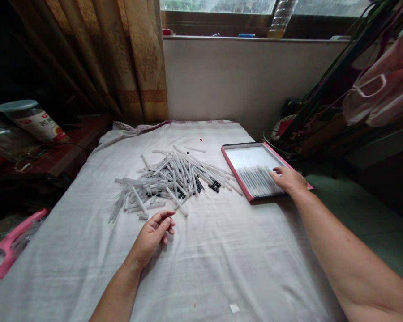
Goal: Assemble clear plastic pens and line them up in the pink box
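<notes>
One pale, creased cloth (201, 259) makes up the working surface, running back toward a plain wall (218, 76) and a patterned curtain (149, 53). Beyond the left edge, a jar (36, 123) stands on a dark reddish side table (87, 129). Clear tubes (177, 172) lie heaped mid-cloth; a row of similar ones (255, 181) lines the near part of a pink-edged box (234, 170) by the right edge, with floor (349, 208) below. The right hand (289, 180) is at the row's right end; whether it pinches a tube, I cannot tell. The left hand (154, 227), fingers loosely curled and thumb close to them, is just in front of the heap; I cannot tell if anything is held. Between the hands, cloth spreads wide toward the near side.
</notes>
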`<state>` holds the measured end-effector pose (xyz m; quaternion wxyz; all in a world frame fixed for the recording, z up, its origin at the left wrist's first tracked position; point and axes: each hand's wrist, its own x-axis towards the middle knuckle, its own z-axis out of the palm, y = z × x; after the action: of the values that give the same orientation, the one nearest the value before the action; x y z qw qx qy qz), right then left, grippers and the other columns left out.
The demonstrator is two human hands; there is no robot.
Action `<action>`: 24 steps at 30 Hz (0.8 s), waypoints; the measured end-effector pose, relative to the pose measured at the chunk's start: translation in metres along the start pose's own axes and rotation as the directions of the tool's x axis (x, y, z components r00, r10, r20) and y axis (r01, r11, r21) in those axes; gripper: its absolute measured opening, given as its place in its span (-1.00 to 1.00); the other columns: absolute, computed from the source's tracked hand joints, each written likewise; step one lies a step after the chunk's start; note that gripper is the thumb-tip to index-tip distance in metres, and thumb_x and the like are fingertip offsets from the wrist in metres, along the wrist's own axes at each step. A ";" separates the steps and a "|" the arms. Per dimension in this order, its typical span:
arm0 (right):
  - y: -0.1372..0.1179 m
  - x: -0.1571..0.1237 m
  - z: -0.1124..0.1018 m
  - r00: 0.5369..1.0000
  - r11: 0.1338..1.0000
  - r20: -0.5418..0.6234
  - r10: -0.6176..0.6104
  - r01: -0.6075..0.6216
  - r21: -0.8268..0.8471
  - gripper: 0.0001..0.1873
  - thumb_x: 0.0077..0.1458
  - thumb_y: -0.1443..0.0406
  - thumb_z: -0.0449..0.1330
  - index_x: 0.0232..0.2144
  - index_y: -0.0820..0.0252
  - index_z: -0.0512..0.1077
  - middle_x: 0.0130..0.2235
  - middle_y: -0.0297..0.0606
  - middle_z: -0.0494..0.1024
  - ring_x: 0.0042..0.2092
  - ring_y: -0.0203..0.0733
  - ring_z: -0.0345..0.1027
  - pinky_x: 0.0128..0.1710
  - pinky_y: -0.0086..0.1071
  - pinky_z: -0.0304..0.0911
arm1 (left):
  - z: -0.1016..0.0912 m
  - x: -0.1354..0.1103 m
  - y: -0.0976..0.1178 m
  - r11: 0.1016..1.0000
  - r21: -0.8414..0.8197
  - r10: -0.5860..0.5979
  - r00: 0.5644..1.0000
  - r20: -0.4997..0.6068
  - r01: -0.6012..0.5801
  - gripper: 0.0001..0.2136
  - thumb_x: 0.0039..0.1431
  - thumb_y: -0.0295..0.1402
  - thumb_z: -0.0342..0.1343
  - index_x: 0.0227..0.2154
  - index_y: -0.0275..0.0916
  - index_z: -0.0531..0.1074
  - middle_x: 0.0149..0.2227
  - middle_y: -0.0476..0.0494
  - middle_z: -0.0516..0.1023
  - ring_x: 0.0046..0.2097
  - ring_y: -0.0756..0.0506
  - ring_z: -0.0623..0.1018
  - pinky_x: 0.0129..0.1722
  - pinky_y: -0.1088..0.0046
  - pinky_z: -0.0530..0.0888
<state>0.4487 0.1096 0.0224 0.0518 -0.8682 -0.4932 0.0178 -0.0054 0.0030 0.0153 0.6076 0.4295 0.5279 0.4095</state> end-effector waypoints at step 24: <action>-0.013 -0.005 0.015 1.000 1.000 0.024 0.005 -0.005 -0.019 -0.42 0.12 0.06 0.07 0.10 0.23 0.44 -0.04 0.07 0.58 -0.04 0.21 0.45 -0.19 -0.10 0.34 | 0.000 0.000 0.000 0.999 -0.043 -0.003 1.000 0.003 0.004 -0.53 -0.11 -0.06 0.33 -0.19 -0.27 0.49 -0.41 -0.05 0.48 -0.45 0.03 0.45 -0.63 0.63 0.32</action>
<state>0.4341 0.1128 0.0091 0.0374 -0.8696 -0.4918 0.0238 -0.0056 0.0031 0.0149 0.6182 0.4162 0.5188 0.4189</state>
